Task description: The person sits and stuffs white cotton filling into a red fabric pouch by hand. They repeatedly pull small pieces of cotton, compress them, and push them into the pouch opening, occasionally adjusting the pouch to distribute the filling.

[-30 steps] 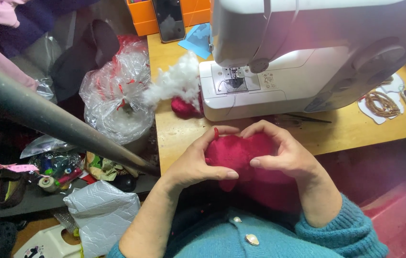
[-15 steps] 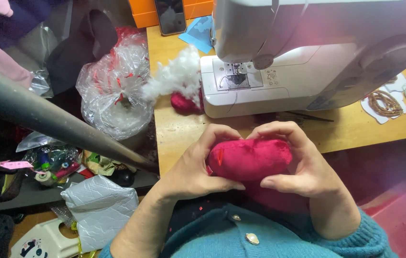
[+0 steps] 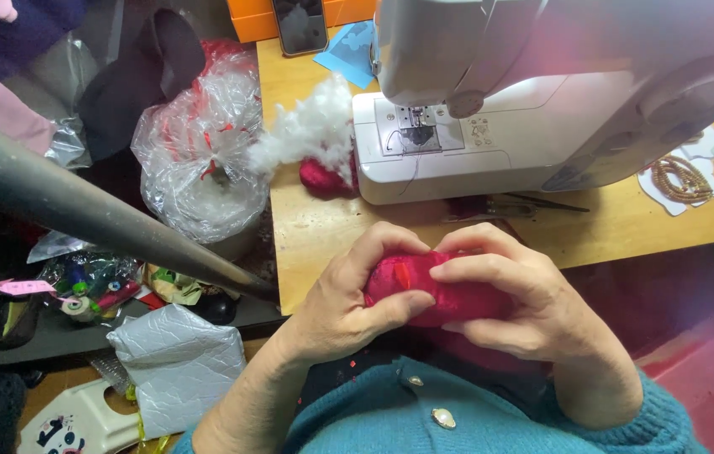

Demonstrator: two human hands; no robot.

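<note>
The left hand (image 3: 348,303) and the right hand (image 3: 533,307) are closed around a small stuffed red cushion (image 3: 445,290), which is held between them just in front of the near edge of the wooden table (image 3: 323,227). The cushion is gripped from the left by the thumb and curled fingers of the left hand, and from the right and above by the fingers of the right hand. Both wrists emerge from the sleeves of a teal cardigan (image 3: 458,412).

On the far side of the table a white sewing machine (image 3: 542,109) is seen, standing to the right. A tuft of white stuffing (image 3: 306,130) lies just left of the machine, touching a second red piece (image 3: 323,178) at the machine's base. A clear plastic bag (image 3: 197,151) is placed at the table's left edge. A phone (image 3: 300,25) lies at the far edge, and a string of beads (image 3: 680,178) lies at the far right.
</note>
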